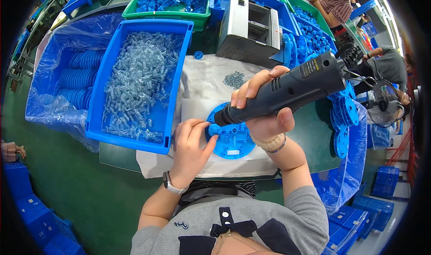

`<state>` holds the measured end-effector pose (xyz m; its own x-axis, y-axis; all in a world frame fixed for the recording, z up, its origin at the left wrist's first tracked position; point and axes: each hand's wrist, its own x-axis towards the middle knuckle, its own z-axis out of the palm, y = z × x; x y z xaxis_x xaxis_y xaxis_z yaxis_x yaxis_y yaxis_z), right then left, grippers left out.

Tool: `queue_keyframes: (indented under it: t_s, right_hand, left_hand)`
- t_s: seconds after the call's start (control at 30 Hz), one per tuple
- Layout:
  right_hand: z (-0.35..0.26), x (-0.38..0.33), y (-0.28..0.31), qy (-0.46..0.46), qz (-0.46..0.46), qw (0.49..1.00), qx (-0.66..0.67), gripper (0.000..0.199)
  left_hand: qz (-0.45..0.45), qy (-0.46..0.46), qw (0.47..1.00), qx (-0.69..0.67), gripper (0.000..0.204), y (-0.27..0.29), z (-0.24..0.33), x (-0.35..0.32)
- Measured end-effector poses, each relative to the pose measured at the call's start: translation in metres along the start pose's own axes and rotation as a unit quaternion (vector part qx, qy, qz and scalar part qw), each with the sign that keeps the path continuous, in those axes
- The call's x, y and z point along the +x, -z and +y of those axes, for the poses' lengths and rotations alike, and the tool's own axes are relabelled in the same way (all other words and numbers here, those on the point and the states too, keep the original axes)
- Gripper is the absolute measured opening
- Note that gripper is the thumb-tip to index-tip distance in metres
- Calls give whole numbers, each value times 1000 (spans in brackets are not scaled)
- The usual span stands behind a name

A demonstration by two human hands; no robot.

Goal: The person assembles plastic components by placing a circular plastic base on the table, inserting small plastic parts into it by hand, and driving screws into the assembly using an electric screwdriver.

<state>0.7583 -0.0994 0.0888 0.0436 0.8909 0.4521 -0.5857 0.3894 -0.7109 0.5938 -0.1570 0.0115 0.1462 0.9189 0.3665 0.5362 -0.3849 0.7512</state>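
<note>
My right hand (269, 107) is wrapped round a black electric screwdriver (287, 91), tilted with its nose down to the left. The nose is over the upper left part of a round blue plastic disc (234, 143), and the tip itself is hidden. My left hand (191, 147) rests at the disc's left edge, thumb and forefinger at a small blue part (215, 129) on it. Whether those fingers pinch this part or only steady it is hard to make out. The disc lies on a white pad (193, 109) over a pale cloth (251, 169).
A blue tray of metal springs (141, 80) stands at the left, beside a plastic-lined box of blue discs (81, 78). Beyond the disc lie a small pile of screws (234, 79) and a grey-black machine (249, 30). More blue discs (343, 120) are stacked at right.
</note>
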Motion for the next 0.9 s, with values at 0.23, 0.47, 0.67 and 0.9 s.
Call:
queue_keyframes:
  t_s: [0.23,0.47,0.67,0.9]
  right_hand:
    - [0,0,3,29,-23,994,-105,72]
    - [-3,-2,-1,7,-19,999,-28,74]
    - [-1,-4,-4,12,-20,999,-23,74]
    - [0,-3,3,28,-30,994,-102,70]
  left_hand:
    - [0,-6,1000,-8,33,0,0,2]
    - [-1,-2,1000,0,38,0,1,2]
    - [-33,-17,999,13,43,2,4,3]
    - [-38,-15,999,13,39,1,1,2]
